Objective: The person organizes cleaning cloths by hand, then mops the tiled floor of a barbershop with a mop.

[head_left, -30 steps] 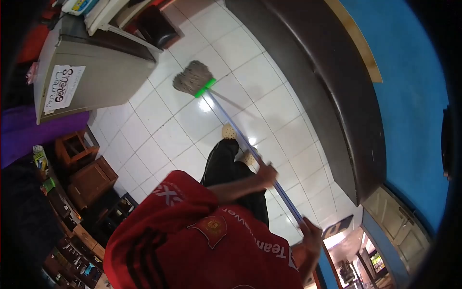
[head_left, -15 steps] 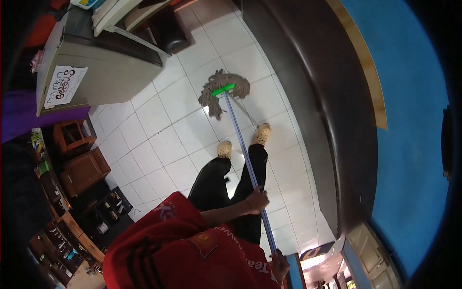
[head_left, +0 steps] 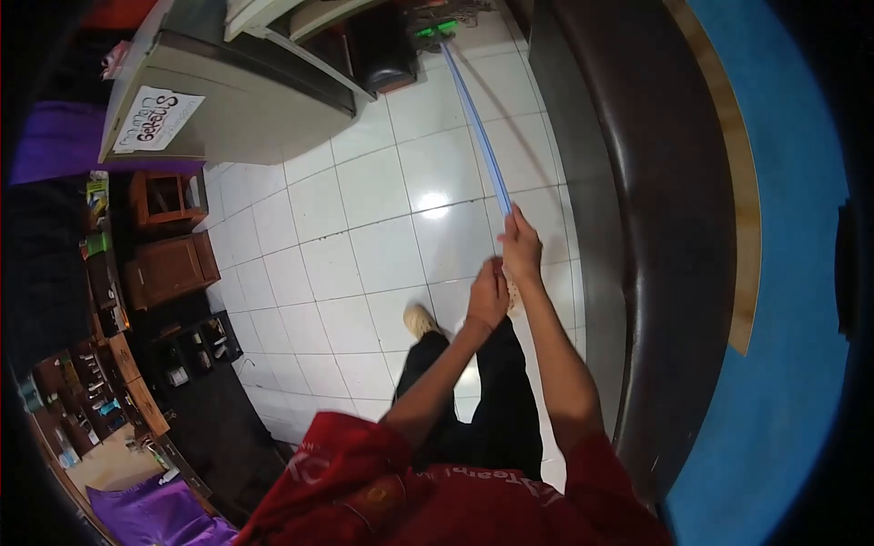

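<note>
A mop with a blue handle (head_left: 478,127) reaches away across the white tiled floor. Its green clamp (head_left: 437,29) and grey strands (head_left: 466,15) lie at the far end, beside a dark padded seat. My right hand (head_left: 522,244) is closed round the handle near its close end. Just below and to the left, my left hand (head_left: 489,293) is closed on the handle's end, which the fingers mostly hide.
A long dark brown padded bench (head_left: 628,237) runs along the right, by a blue wall (head_left: 801,273). To the left stand a grey cabinet (head_left: 237,105) with a paper sign and wooden furniture (head_left: 173,268). My tan clog (head_left: 420,321) is on the tiles (head_left: 382,255).
The mop head has slid far forward, away from my feet. Both hands have moved forward with the handle, and my right hand is now ahead of my left.
</note>
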The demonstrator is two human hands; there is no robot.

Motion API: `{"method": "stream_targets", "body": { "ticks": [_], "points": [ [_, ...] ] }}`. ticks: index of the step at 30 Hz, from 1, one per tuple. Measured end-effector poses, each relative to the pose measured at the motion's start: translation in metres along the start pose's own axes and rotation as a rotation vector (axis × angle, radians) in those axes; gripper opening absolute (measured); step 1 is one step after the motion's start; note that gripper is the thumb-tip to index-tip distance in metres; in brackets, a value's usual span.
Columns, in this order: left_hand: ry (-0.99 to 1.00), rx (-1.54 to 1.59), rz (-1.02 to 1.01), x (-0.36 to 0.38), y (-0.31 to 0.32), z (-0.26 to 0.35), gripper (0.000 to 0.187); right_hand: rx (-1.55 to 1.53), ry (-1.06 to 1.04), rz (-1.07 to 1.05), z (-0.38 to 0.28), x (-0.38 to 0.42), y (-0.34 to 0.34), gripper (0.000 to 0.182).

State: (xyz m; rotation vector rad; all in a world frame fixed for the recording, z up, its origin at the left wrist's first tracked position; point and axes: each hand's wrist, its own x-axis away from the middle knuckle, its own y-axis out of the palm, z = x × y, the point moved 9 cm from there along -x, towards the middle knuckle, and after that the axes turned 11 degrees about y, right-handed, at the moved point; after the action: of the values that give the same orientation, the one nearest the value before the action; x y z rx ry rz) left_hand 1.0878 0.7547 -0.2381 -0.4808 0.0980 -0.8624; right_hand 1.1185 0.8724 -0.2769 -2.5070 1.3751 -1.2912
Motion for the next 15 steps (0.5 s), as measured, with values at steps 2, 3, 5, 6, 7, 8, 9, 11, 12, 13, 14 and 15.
{"method": "stream_targets", "body": {
  "ticks": [2, 3, 5, 6, 7, 8, 9, 11, 12, 13, 14, 15],
  "points": [
    [-0.021, 0.008, -0.024, 0.033, 0.004, 0.011, 0.028, 0.154, 0.081, -0.047, -0.030, -0.032, 0.014, 0.040],
    [-0.074, 0.082, -0.041, 0.051, 0.007, 0.010, 0.030, 0.382, 0.001, 0.007, -0.035, -0.052, 0.022, 0.041],
    [-0.131, 0.126, -0.076, 0.082, -0.001, 0.025, 0.030, 0.600, -0.091, 0.084, -0.047, -0.052, 0.014, 0.042],
    [-0.075, 0.104, -0.069, 0.099, -0.003, 0.028, 0.029, 0.681, -0.114, 0.067, -0.046, -0.041, 0.008, 0.043],
    [-0.024, 0.088, -0.057, 0.117, -0.002, 0.030, 0.029, 0.772, -0.136, 0.049, -0.042, -0.026, -0.001, 0.043],
    [-0.012, 0.104, -0.041, 0.133, -0.004, 0.030, 0.029, 0.819, -0.181, 0.032, -0.033, -0.010, -0.008, 0.042],
    [-0.065, 0.120, -0.064, 0.152, -0.002, 0.024, 0.029, 0.836, -0.182, 0.005, -0.017, 0.011, -0.017, 0.043],
    [-0.093, 0.152, -0.070, 0.192, 0.002, 0.010, 0.031, 0.836, -0.202, -0.045, 0.028, 0.062, -0.026, 0.044],
    [-0.185, 0.204, -0.068, 0.218, 0.009, -0.008, 0.034, 0.654, -0.138, -0.138, 0.071, 0.083, -0.024, 0.045],
    [-0.275, 0.258, -0.066, 0.241, 0.012, -0.019, 0.039, 0.736, -0.164, -0.190, 0.105, 0.119, -0.018, 0.047],
    [-0.562, 0.552, -0.109, 0.274, 0.018, -0.020, 0.046, 0.730, -0.183, -0.209, 0.118, 0.167, -0.019, 0.051],
    [-0.759, 0.669, -0.096, 0.305, 0.007, -0.001, 0.048, 0.723, -0.202, -0.228, 0.129, 0.217, -0.021, 0.056]
  ]
}}
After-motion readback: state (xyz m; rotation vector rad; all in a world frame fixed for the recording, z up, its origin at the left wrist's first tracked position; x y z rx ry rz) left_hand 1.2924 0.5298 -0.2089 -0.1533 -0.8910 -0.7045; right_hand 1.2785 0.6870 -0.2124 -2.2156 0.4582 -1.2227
